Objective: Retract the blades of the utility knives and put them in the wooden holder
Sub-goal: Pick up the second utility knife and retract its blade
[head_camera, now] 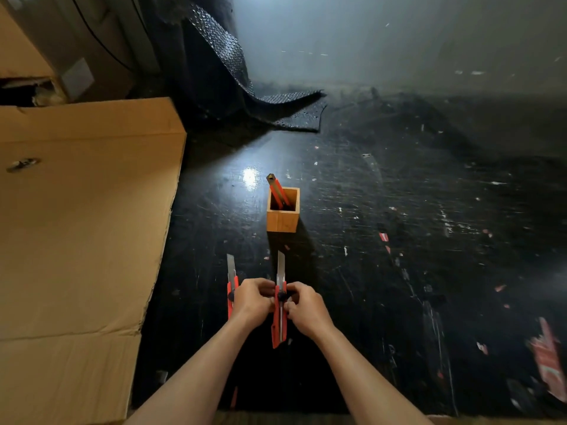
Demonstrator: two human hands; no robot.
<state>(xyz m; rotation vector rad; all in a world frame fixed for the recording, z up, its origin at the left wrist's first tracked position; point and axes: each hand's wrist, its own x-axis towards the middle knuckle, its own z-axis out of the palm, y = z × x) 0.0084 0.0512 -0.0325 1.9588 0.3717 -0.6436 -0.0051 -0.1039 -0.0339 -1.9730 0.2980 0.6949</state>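
Both hands, left hand (252, 297) and right hand (305, 306), are clamped on the red utility knife (279, 314), blade (280, 268) out. Best bet: thumb the black slider (281, 295) back, fingers clear of the edge, then drop it in the wooden holder (282, 215).

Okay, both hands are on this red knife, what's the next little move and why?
Probably slide the blade back into the held knife: its blade is out, both the left hand and right hand grip it, and the wooden holder ahead already holds one knife.
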